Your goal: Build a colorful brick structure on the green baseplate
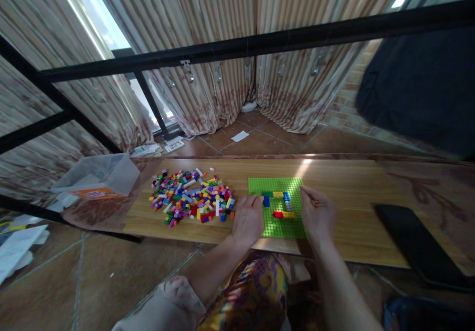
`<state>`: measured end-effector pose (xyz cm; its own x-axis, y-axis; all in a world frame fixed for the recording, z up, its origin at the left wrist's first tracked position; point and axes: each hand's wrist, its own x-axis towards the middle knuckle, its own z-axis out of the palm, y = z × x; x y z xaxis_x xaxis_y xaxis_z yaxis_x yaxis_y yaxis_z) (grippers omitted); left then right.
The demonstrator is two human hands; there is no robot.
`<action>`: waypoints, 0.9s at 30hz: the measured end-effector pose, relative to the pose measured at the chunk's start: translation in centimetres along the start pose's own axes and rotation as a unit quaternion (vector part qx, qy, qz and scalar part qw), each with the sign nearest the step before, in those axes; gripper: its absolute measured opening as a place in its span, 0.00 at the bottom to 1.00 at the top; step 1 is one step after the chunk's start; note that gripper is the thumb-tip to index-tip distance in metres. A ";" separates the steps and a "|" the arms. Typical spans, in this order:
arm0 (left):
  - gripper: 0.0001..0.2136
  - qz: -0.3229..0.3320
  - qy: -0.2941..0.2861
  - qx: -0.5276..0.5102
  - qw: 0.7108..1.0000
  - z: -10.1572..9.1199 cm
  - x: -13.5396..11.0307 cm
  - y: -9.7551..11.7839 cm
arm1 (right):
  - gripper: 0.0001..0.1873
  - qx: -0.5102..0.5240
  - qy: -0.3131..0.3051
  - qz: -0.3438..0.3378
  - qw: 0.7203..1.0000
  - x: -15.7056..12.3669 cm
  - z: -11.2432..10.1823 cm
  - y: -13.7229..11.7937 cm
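A green studded baseplate (269, 228) lies on the wooden board, with toy bricks forming an open-sided outline on it. Yellow bricks (278, 195), a white brick (288, 206) and a red brick (277, 214) belong to that outline. At the plate's left edge, my left hand (248, 220) has its fingers closed together, the tips beside a blue brick (266, 202). My right hand (319, 216) is curled at the plate's right edge, thumb and fingers together. What either hand holds, if anything, is hidden.
Left of the plate spreads a heap of loose coloured bricks (191, 197). A clear plastic box (107, 170) stands beyond it at the left. On the right of the wooden board (352, 187) lies a flat black object (415, 239). A black metal bar (237, 49) crosses ahead, before curtains.
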<state>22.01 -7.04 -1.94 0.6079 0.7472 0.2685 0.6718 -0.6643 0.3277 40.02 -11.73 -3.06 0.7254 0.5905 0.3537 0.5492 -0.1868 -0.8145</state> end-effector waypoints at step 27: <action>0.29 0.044 -0.065 -0.022 0.997 -2.9 0.8 0.1 | 0.24 -0.050 -0.032 0.028 0.998 -3.9 -2.5 1.0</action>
<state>21.31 -6.43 0.94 0.7150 0.6756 0.1799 0.5964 -0.7237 0.3473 38.76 -16.12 -4.09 0.7298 0.6258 0.2753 0.5489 -0.2962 -0.7817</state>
